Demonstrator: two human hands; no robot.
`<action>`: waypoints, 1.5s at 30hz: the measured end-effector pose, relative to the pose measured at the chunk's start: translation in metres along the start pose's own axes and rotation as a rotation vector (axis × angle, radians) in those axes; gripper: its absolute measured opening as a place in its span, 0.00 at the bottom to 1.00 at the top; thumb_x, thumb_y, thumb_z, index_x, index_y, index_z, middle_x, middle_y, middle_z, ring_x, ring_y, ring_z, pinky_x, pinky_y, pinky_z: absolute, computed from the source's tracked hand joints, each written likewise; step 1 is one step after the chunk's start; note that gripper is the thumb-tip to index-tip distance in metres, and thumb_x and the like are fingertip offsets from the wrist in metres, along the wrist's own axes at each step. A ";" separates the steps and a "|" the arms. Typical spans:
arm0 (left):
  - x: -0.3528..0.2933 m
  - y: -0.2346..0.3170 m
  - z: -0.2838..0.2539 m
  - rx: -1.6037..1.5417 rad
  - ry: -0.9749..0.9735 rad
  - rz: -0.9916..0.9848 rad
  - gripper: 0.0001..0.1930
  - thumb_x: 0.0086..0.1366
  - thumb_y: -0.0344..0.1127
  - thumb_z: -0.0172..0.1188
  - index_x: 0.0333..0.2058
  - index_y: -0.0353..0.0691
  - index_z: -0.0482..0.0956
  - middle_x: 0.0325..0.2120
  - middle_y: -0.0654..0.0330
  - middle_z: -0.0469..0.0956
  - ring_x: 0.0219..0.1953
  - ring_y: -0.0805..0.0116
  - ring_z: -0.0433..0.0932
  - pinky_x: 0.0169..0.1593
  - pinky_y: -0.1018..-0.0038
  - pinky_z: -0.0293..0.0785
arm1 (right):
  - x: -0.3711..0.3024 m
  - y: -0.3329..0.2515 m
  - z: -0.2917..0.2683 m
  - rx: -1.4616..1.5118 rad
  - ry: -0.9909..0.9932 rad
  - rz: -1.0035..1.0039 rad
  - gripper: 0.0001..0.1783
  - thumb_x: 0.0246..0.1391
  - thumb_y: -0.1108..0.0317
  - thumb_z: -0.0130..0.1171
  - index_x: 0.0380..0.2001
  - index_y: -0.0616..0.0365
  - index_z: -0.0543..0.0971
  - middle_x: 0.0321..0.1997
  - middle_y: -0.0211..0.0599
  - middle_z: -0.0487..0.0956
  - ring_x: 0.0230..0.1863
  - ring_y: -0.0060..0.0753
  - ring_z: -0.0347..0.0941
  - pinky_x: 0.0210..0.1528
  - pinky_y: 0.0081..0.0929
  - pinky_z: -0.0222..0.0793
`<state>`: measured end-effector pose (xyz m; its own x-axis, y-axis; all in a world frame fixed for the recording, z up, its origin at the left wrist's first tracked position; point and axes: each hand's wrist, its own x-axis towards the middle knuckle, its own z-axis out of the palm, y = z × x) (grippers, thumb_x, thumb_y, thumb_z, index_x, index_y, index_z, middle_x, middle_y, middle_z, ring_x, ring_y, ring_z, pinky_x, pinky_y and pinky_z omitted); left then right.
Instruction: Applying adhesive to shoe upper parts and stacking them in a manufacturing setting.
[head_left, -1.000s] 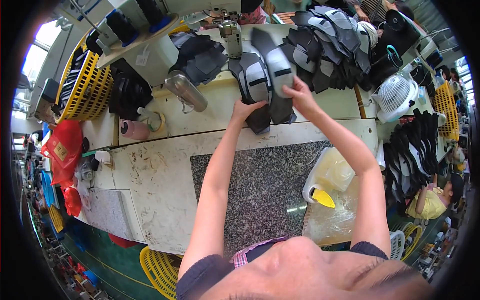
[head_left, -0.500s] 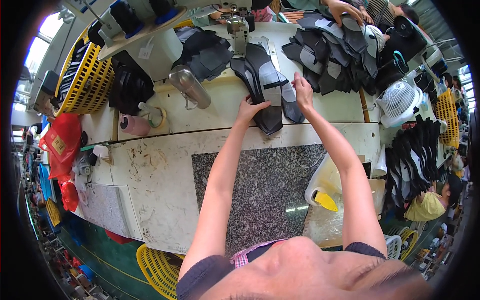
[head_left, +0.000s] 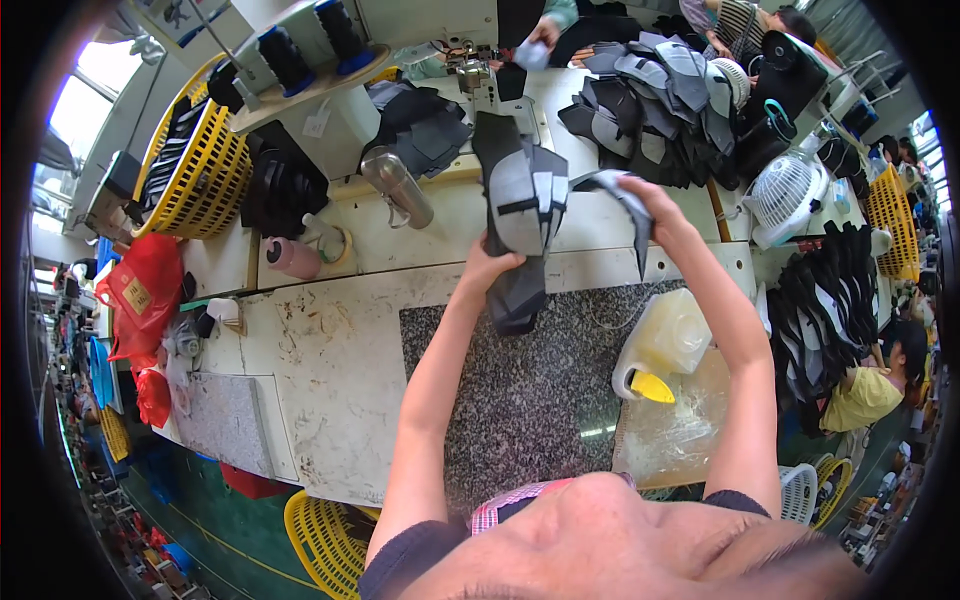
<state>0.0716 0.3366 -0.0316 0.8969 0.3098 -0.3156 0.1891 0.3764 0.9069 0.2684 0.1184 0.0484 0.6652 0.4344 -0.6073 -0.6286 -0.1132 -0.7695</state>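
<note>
My left hand (head_left: pixel 492 266) is closed on the lower part of a stack of cut pieces (head_left: pixel 518 205), flat black sheet material with light grey patches and black strips. The stack stands tilted over the rear edge of a dark speckled slab (head_left: pixel 520 400). To its right, my right hand (head_left: pixel 660 212) grips a curved black-and-grey cut piece (head_left: pixel 622 196) between thumb and fingers. That piece is bent and its left tip comes close to the stack. Behind the stack is a sewing machine head (head_left: pixel 474 72).
Loose piles of cut pieces lie at the back right (head_left: pixel 655 110) and back left (head_left: pixel 420 125). A metal bottle (head_left: pixel 397 188) and a pink bottle (head_left: pixel 292 258) stand left. A jug (head_left: pixel 668 335) with a yellow spout sits right, near a white fan (head_left: pixel 790 195). A co-worker's hand (head_left: pixel 545 35) shows behind.
My left hand has raised and tilted the stack toward me. My right hand has lifted a cut piece away to the right. The co-worker's hand has left the right pile.
</note>
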 end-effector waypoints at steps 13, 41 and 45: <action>-0.194 -0.034 0.073 -0.170 0.036 0.138 0.41 0.43 0.19 0.64 0.57 0.39 0.57 0.49 0.59 0.69 0.50 0.68 0.70 0.52 0.73 0.69 | -0.205 0.147 0.096 -0.627 0.231 -0.697 0.55 0.37 0.44 0.70 0.61 0.62 0.53 0.50 0.47 0.67 0.56 0.36 0.62 0.58 0.30 0.58; -0.333 -0.033 0.078 0.255 -0.280 0.121 0.41 0.35 0.36 0.76 0.50 0.32 0.67 0.40 0.59 0.76 0.42 0.70 0.75 0.49 0.69 0.72 | -0.298 0.075 0.126 -1.918 -1.102 -1.349 0.32 0.14 0.54 0.74 0.31 0.56 0.79 0.38 0.36 0.77 0.50 0.39 0.70 0.57 0.36 0.59; -0.316 -0.102 0.068 -0.161 -0.023 -0.148 0.28 0.50 0.34 0.67 0.50 0.37 0.68 0.40 0.58 0.76 0.39 0.66 0.77 0.44 0.70 0.75 | -0.277 0.117 0.077 -1.455 -0.531 -1.387 0.40 0.30 0.57 0.71 0.50 0.57 0.70 0.51 0.41 0.70 0.58 0.41 0.62 0.60 0.37 0.58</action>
<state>-0.2034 0.1407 -0.0056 0.8735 0.2213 -0.4337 0.2548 0.5512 0.7945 -0.0202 0.0539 0.1417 -0.0097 0.9604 0.2786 0.9535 0.0928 -0.2866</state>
